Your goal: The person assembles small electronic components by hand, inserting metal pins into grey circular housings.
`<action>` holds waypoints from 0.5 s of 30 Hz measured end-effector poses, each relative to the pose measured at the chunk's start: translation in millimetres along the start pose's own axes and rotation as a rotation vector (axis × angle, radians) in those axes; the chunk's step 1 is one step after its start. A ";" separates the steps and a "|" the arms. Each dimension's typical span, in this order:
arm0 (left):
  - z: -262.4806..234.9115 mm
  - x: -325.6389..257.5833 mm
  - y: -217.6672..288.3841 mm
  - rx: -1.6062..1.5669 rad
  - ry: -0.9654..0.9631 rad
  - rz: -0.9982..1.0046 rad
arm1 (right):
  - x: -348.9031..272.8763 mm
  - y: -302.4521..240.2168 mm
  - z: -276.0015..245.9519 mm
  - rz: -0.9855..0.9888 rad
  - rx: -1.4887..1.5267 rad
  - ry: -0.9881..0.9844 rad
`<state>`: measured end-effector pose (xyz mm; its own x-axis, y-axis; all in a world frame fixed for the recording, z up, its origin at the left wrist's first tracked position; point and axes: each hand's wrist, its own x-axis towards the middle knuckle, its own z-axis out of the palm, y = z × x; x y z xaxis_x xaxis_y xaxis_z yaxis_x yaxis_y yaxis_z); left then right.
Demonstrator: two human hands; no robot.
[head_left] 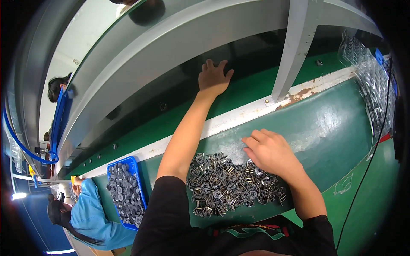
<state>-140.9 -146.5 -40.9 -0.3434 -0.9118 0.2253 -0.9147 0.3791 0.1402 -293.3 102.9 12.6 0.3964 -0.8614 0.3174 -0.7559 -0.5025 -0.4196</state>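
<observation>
Here left hand (pixel 213 79) flat, fingers spread, on dark conveyor belt (pixel 256 55); right hand (pixel 267 151) loosely curled, empty, touching pile of small metal-pinned components (pixel 222 185) on green surface (pixel 333 128).

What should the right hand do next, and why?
Probably close the right hand on a few of the small dark pinned parts heaped on the green table. Its fingers lie spread at the heap's upper edge and appear empty, while the left hand is stretched far out over the dark conveyor belt, open, with nothing visible in it.
</observation>
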 end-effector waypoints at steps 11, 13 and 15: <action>-28.3 -29.8 -16.1 -0.248 0.037 -0.135 | 0.2 -1.6 -3.5 -0.017 -0.018 -0.037; -48.5 -63.0 -30.6 -0.330 0.106 -0.150 | 0.7 -2.4 -1.6 -0.005 0.011 -0.033; -85.6 -109.5 -49.3 -0.339 0.128 -0.162 | 4.4 -5.3 2.2 -0.021 0.021 -0.046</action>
<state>-40.0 -51.8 10.0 -0.1511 -0.9453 0.2891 -0.8252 0.2816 0.4896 -286.4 101.7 14.4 0.4355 -0.8531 0.2874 -0.7364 -0.5213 -0.4313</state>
